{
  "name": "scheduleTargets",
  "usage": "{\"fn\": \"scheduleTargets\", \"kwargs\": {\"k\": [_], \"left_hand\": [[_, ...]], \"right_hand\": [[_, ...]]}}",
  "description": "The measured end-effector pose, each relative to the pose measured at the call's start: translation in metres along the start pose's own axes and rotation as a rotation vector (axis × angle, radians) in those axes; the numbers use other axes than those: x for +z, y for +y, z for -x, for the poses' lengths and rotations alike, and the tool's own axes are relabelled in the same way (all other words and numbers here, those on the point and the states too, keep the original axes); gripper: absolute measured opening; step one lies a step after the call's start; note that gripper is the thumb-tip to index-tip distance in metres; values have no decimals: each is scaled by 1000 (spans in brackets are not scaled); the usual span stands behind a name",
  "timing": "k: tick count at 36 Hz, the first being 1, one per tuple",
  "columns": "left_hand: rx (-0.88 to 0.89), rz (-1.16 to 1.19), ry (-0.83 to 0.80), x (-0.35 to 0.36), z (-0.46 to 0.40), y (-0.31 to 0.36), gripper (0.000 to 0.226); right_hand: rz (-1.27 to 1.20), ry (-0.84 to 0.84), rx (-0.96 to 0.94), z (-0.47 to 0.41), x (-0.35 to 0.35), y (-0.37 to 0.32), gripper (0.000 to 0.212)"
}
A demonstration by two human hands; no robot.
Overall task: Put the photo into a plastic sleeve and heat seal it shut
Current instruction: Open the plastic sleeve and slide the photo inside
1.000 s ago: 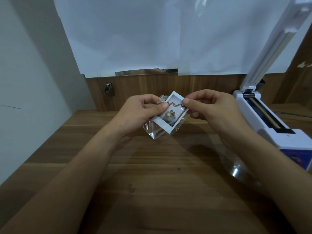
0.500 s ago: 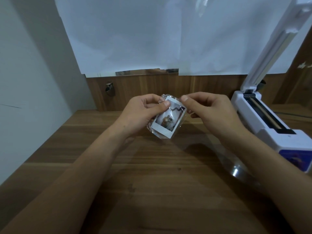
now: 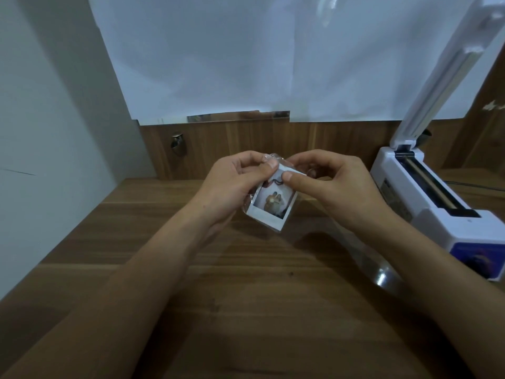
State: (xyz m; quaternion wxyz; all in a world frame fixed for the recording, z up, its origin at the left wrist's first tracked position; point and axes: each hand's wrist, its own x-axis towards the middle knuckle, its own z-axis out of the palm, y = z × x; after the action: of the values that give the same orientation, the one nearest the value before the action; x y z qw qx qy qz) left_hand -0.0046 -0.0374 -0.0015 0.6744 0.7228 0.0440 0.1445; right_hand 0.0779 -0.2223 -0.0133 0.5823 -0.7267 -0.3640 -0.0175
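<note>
Both hands (image 3: 276, 184) hide photo's (image 3: 272, 205) top edge and sleeve (image 3: 269, 157) opening.

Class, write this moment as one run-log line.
step: inserting photo in plastic sleeve | left hand: holds sleeve | right hand: pinches photo | heat sealer: lid raised

Both forearms reached forward over bench, bare, converging near far edge. Left hand (image 3: 232, 184) curled, thumb pressed against fingertips in pinch. Right hand (image 3: 328, 184) curled likewise, thumb (image 3: 293, 178) flat, pointing toward left hand. Thumbs nearly touched.
</note>
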Motion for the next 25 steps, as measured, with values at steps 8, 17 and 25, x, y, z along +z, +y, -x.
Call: {"fn": "scheduleTargets", "kwargs": {"k": [8,17,25], "left_hand": [[5,-23,33,0,-1,-2,12],[-2,-45,140,-1,-4,-2,15],[-27,-56,152,0,-3,-2,17]], "right_hand": [[-52,-73,32,2,0,-4,16],[-33,-21,194,-1,-1,-6,31],[6,11,200,-1,-1,-6,30]]}}
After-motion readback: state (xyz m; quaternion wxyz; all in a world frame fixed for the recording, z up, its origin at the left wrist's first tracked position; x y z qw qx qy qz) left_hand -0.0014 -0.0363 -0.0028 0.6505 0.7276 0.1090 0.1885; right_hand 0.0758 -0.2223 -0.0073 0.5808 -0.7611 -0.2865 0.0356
